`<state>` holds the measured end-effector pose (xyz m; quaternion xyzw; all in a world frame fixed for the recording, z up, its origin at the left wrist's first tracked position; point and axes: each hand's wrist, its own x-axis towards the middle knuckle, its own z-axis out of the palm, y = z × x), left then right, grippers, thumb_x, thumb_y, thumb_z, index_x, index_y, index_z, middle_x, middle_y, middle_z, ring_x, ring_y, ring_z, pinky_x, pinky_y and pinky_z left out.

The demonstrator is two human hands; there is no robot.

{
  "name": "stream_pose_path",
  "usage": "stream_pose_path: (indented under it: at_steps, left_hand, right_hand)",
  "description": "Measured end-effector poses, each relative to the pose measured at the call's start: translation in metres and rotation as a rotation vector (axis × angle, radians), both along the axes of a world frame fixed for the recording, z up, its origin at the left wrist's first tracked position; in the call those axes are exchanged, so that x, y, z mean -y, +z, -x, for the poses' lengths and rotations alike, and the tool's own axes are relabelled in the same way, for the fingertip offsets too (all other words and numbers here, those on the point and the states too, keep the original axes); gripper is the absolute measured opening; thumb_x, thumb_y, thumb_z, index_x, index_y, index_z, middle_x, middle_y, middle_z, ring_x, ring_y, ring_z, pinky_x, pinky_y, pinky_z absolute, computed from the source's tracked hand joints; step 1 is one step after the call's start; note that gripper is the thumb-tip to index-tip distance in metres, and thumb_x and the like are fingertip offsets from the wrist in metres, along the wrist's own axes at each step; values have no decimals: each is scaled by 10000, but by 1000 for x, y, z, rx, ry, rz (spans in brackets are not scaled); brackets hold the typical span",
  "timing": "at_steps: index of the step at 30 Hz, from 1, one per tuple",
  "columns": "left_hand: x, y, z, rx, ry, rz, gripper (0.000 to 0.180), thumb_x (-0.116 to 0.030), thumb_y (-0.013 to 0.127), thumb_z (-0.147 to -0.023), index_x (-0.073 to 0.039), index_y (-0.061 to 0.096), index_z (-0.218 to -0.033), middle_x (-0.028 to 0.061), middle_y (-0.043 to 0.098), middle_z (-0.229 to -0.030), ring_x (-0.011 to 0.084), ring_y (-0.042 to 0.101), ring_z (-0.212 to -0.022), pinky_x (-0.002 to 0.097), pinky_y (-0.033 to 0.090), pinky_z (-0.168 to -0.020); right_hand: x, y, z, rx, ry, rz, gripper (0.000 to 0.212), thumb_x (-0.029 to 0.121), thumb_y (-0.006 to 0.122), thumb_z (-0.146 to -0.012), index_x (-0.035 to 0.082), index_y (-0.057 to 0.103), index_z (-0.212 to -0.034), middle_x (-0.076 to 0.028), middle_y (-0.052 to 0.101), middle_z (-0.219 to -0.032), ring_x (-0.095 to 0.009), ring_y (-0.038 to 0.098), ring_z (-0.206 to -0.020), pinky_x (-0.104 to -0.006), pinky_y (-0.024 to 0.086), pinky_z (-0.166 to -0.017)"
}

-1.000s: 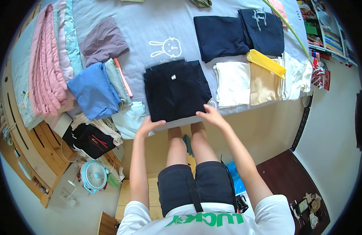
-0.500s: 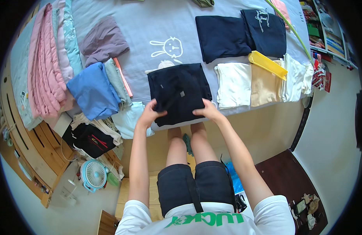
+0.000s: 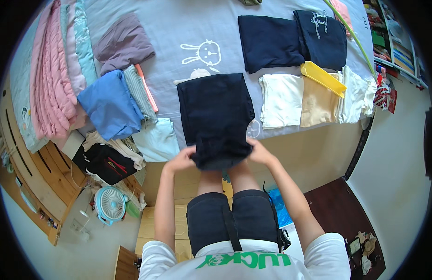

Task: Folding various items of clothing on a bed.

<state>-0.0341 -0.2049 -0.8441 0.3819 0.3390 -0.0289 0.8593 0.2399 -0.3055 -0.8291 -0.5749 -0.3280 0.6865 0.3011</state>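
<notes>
A folded black garment (image 3: 215,106) lies at the middle of the bed's near side, its kind not clear. Its near end hangs past the bed edge over my knees and is a little blurred. My left hand (image 3: 182,160) grips the left corner of that end, while my right hand (image 3: 260,152) grips the right corner. The fingertips of both hands are partly hidden by the cloth. To the right of the garment lie a folded white garment (image 3: 280,101) and a tan one (image 3: 319,102). A folded pale blue garment (image 3: 157,140) is nearest my left hand.
Folded dark clothes (image 3: 270,43) lie farther back on the bed (image 3: 169,28). A yellow plastic piece (image 3: 323,79) rests across the right-hand pile. On the left are blue cloth (image 3: 111,105), purple cloth (image 3: 123,44) and pink bedding (image 3: 51,74). A fan (image 3: 110,204) stands below left.
Both hands have come back toward me with the garment's near end, which now extends over the bed edge. A small light patch on its upper face is no longer visible.
</notes>
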Motion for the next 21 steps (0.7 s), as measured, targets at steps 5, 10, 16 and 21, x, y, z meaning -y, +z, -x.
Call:
stream_pose_path:
  at_steps: [5,10,16,21]
  left_hand:
    - [-69,-26,-50,-204,531,21,495,-27,617,-722,-23,443,-1185,41,544,-1081,112,495,-974,247,392,-853]
    - [-90,-53,-58,-484,370,92,424,-121,669,-724,-30,494,-1099,61,573,-1007,134,550,-892,260,436,-794]
    - [-86,-49,-74,-306,603,-4,414,-91,719,-667,-16,528,-1027,62,597,-934,143,571,-826,259,461,-734]
    - [-97,-79,-85,-375,695,-282,396,-95,737,-639,-24,539,-974,72,612,-873,164,575,-787,272,460,-702]
  right_hand:
    - [-75,-62,-4,-180,-489,4,552,46,647,-701,19,405,-1196,-111,522,-1105,-188,481,-1055,-290,369,-896]
    - [-100,-83,-22,-46,-377,340,487,83,668,-708,22,456,-1141,-97,580,-1006,-169,551,-904,-278,439,-794]
    - [-79,-86,-9,180,-191,293,397,162,677,-714,-10,534,-1042,-101,605,-957,-176,567,-862,-287,445,-769]
    - [-85,-94,-3,557,-117,108,405,196,674,-702,-5,537,-1026,-138,585,-937,-281,558,-861,-346,431,-786]
